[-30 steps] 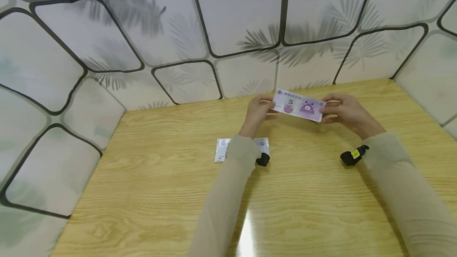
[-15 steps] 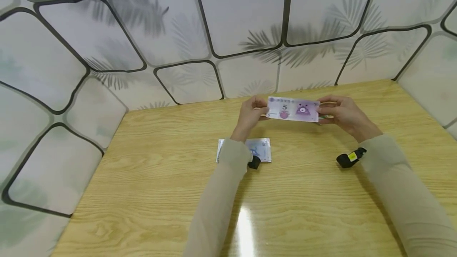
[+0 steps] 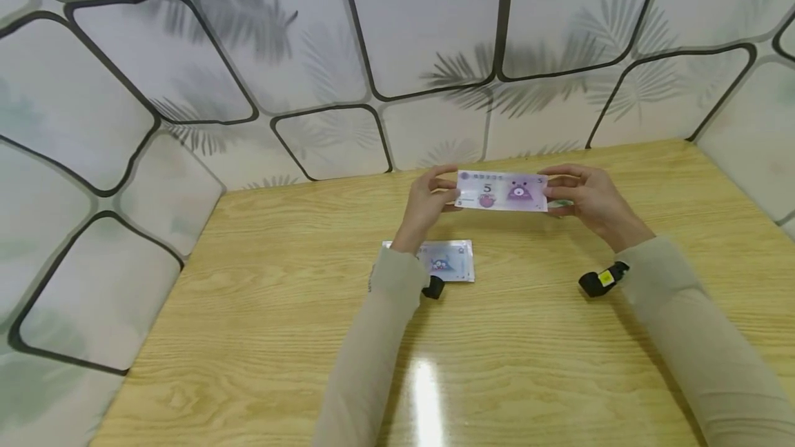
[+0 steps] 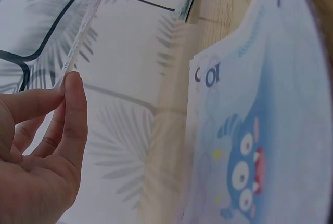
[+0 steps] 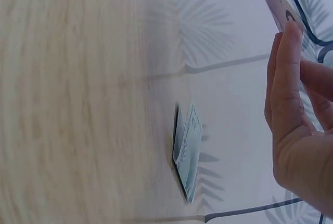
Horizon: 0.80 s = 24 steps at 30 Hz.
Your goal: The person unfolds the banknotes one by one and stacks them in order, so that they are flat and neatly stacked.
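Note:
A purple toy banknote (image 3: 503, 192) with a 5 and a cartoon monster is held up flat-faced above the far part of the table. My left hand (image 3: 425, 202) pinches its left end between thumb and fingers. At the other end, my right hand (image 3: 590, 199) pinches the note the same way. In the left wrist view the note shows almost edge-on. Under my left wrist lies a small stack of blue toy banknotes (image 3: 450, 261), the top one marked 10, partly covered by the sleeve.
A folded greenish note (image 5: 188, 151) stands on the table behind my right hand, mostly hidden in the head view. The wooden table (image 3: 248, 323) meets a patterned wall covering (image 3: 428, 33) at the back. Light glares on the front of the table.
Both hands have shifted a little to the left with the purple banknote. The note was tilted down to the right and is now nearly level. More of the blue stack shows.

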### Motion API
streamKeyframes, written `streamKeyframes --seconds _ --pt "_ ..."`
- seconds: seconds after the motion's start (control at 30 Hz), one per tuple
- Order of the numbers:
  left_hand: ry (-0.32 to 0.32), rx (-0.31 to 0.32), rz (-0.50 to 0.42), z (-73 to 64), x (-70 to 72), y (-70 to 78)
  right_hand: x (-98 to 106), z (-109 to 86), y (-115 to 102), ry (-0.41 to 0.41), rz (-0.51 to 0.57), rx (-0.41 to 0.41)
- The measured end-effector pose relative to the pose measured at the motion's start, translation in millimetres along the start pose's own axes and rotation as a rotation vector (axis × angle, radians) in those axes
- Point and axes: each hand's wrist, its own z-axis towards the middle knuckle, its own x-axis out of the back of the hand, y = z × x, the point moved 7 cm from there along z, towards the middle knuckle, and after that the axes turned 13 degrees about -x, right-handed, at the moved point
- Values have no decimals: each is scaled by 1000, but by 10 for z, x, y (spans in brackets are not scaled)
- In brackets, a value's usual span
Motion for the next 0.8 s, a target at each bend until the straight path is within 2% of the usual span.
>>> streamKeyframes --seconds 0.2,0.43,0.63,0.8 --pt "2 19 -3 -56 60 5 -101 -8 -35 -11 -99 66" --pt "-2 61 -20 -116 119 -2 -199 1 -42 -19 -177 84" --pt "-50 63 21 -140 157 13 -234 -6 -41 -1 -222 84" --pt "-103 63 56 -155 186 27 -260 -3 -39 -14 -209 76"
